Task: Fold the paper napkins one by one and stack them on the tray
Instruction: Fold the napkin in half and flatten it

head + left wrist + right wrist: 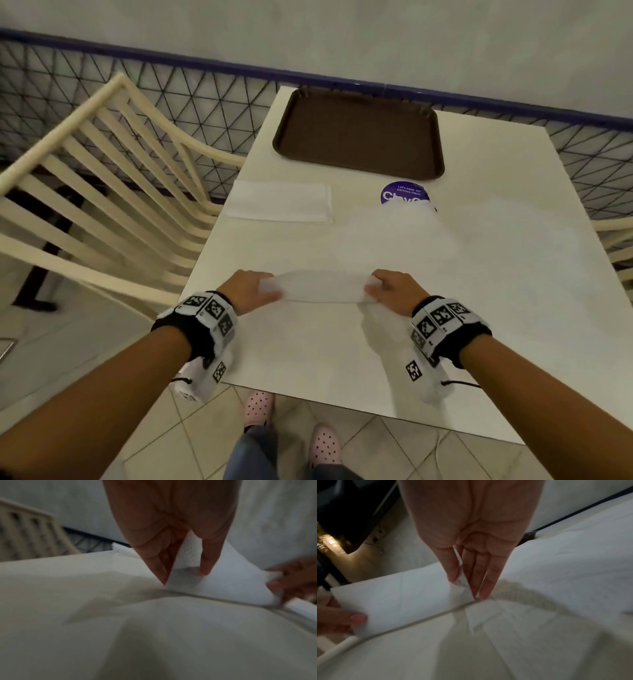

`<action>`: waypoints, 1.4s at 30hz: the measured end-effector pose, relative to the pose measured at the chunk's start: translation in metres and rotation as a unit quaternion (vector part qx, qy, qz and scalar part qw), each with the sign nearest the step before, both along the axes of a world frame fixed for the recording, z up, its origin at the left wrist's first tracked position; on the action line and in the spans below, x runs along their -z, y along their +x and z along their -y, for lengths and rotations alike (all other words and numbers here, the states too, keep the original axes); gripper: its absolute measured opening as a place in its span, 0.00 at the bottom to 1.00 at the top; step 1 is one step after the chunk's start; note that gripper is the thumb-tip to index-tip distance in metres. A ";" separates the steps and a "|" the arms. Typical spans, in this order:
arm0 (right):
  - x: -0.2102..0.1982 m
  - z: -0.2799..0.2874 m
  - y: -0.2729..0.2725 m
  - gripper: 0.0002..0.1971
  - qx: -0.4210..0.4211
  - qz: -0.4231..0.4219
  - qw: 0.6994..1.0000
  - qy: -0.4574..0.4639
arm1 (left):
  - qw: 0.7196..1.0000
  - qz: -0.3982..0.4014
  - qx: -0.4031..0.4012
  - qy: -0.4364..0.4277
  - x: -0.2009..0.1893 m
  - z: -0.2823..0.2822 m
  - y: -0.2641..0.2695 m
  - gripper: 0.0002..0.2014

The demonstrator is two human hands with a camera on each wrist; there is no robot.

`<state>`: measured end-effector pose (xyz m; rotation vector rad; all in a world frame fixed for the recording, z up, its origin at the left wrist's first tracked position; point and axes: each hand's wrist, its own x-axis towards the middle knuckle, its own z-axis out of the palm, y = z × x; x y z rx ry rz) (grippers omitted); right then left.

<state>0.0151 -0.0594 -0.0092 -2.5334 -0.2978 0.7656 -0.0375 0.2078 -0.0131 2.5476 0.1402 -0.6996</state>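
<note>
- Head view: the left hand (251, 289) and the right hand (394, 289) each pinch one end of a white paper napkin (322, 291), which spans between them over the near half of the pale worktop (513, 308). The napkin looks like a long, narrow band with rounded, blurred edges. Farther back, toward the worktop's left edge, a second napkin (279, 201) lies flat — a neat folded rectangle. The brown tray (359, 137) sits at the far end, and a round purple sticker (404, 193) lies just in front of it. A cream slatted chair (102, 178) stands to the left.
- Left wrist view: the thumb and the fingers (154, 561) of the left hand (171, 520) clamp the napkin's (231, 577) corner; the paper shows a fine embossed weave and slopes down to the worktop (85, 615), its lower edge touching the surface. The right hand (295, 580) grips the far end, blurred.
- Right wrist view: the right hand (471, 527) pinches the napkin (402, 601) between thumb and straight fingers (486, 585) — a faint crease runs across the white sheet, which stands on edge on the worktop (419, 655). The left hand (339, 620) holds the opposite corner.
</note>
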 end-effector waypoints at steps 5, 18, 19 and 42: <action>-0.007 -0.013 0.023 0.15 0.107 -0.026 0.990 0.083 | 0.971 -0.056 -0.179 -0.150 0.008 -0.022 0.016 0.18; 0.009 -0.043 0.045 0.16 0.177 -0.083 0.978 0.074 | 0.925 -0.114 -0.282 -0.227 0.017 -0.024 0.046 0.17; 0.010 -0.044 0.046 0.16 0.171 -0.075 0.980 0.062 | 0.925 -0.119 -0.283 -0.225 0.018 -0.025 0.047 0.17; 0.017 -0.054 0.058 0.25 0.181 -0.031 0.983 -0.028 | 0.984 -0.071 -0.157 0.040 0.008 -0.012 0.054 0.21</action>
